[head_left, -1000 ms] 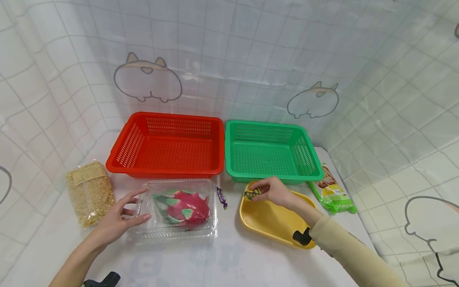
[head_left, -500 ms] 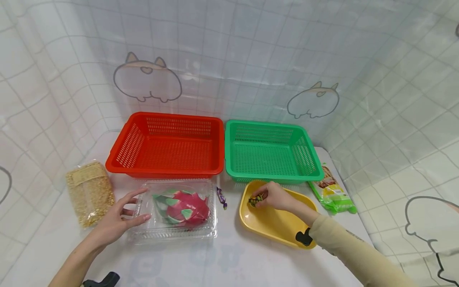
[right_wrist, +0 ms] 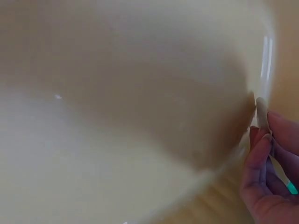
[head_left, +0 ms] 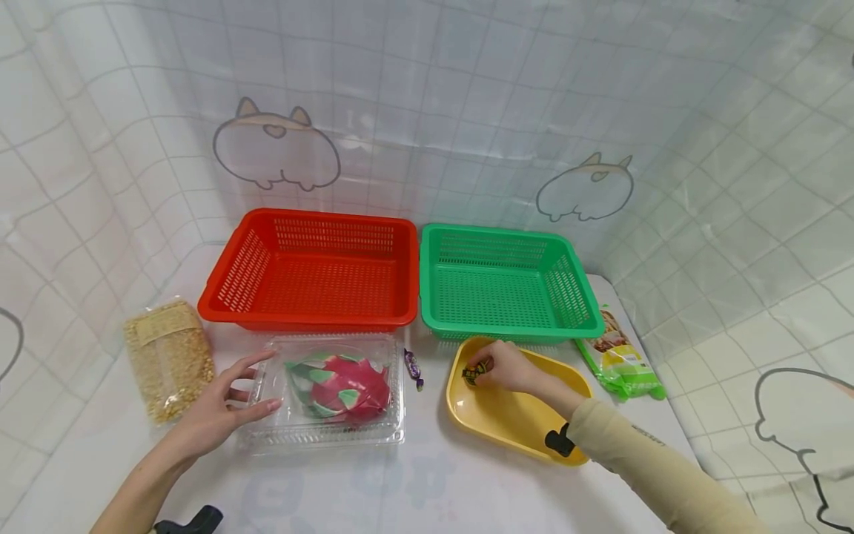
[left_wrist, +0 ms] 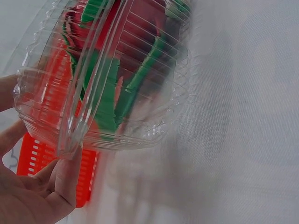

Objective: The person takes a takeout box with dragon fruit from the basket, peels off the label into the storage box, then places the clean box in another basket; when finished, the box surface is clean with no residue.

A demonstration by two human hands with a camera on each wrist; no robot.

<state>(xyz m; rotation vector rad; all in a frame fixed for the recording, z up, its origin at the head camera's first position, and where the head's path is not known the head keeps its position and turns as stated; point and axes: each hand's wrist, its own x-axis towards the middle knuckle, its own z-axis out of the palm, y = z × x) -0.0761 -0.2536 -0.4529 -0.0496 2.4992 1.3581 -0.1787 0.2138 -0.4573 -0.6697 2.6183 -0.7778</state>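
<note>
In the head view my right hand (head_left: 510, 367) is inside the yellow tray (head_left: 514, 415), at its left end. Thumb and fingertips pinch a small flat disc with a black-and-yellow printed face (head_left: 472, 373). The right wrist view shows the disc (right_wrist: 262, 113) edge-on, close to the tray's glossy wall. My left hand (head_left: 216, 411) has its fingers spread at the left edge of a clear plastic clamshell box (head_left: 280, 430). Through the lid a pink and green dragon fruit (head_left: 353, 387) is visible. In the left wrist view, the thumb touches the box's corner (left_wrist: 70, 144).
Behind stand a red basket (head_left: 320, 297) and a green basket (head_left: 490, 297), side by side. A purple wrapped candy (head_left: 413, 369) lies between box and tray. A bag of yellowish grains (head_left: 170, 363) is at left, a green snack packet (head_left: 620, 360) at right.
My right hand has moved from the yellow tray's rim down into it with the disc, which has turned and shows less of its face. The left hand has stayed at the box.
</note>
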